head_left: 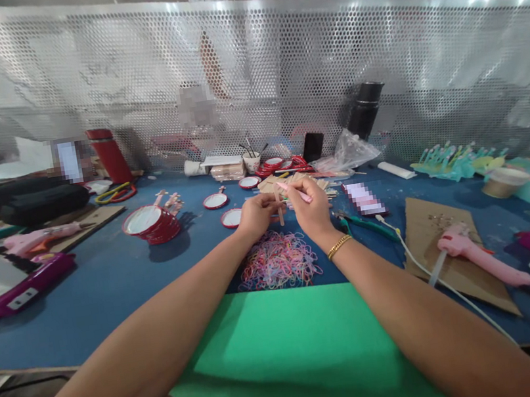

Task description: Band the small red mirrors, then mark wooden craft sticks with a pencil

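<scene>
My left hand [256, 216] pinches a flat wooden craft stick [281, 215], held upright above the blue table. In my right hand [312, 210] is a pink pen [284, 186], its tip close to the stick's upper part; whether they touch I cannot tell. Just below both hands lies a heap of small coloured rubber bands [279, 260]. Behind the hands, more flat wooden sticks [325, 184] are scattered, partly hidden by my fingers. A green sheet [297, 346] covers the near edge between my forearms.
Stacked red-rimmed round pieces [152, 225] stand at left. Green-handled pliers [369, 228] and a phone [365, 199] lie to the right. Beyond them, a pink glue gun [483, 255] rests on cardboard [419, 228], near a white cable [416, 255]. A perforated metal screen [245, 68] borders the back.
</scene>
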Action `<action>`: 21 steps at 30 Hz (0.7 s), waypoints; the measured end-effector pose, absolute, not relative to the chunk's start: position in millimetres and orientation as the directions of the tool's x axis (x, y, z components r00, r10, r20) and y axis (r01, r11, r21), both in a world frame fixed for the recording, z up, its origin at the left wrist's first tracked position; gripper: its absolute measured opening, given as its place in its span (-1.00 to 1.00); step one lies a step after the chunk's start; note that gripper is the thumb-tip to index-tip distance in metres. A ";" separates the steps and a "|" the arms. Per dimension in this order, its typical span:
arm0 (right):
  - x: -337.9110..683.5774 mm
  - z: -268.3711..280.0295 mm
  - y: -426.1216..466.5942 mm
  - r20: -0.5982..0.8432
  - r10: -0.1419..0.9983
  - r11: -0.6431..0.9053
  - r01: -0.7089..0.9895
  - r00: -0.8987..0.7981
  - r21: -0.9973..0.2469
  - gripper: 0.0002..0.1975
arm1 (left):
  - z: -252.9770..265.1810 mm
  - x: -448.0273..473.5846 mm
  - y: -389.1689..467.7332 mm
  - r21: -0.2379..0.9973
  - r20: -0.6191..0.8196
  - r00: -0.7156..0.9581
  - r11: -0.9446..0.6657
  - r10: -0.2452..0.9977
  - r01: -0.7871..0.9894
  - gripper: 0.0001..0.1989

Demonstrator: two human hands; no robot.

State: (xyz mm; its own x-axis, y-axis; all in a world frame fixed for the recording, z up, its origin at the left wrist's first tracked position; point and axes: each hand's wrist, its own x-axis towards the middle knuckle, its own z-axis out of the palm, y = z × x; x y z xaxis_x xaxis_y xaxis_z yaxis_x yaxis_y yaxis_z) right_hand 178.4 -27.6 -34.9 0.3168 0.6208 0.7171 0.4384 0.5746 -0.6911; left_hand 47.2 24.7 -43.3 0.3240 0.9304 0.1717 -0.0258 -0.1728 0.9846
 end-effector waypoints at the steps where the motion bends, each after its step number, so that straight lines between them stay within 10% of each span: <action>1: 177.7 -34.3 -28.4 0.720 0.622 0.583 0.433 0.308 -0.688 -0.85 | -43.1 47.3 24.5 0.985 0.172 0.325 -0.172 0.930 -0.031 -0.67; 21: 179.7 -36.8 -27.1 0.711 0.622 0.565 0.440 0.328 -0.698 -0.86 | -43.0 47.3 25.1 0.986 0.162 0.327 -0.162 0.931 -0.026 -0.65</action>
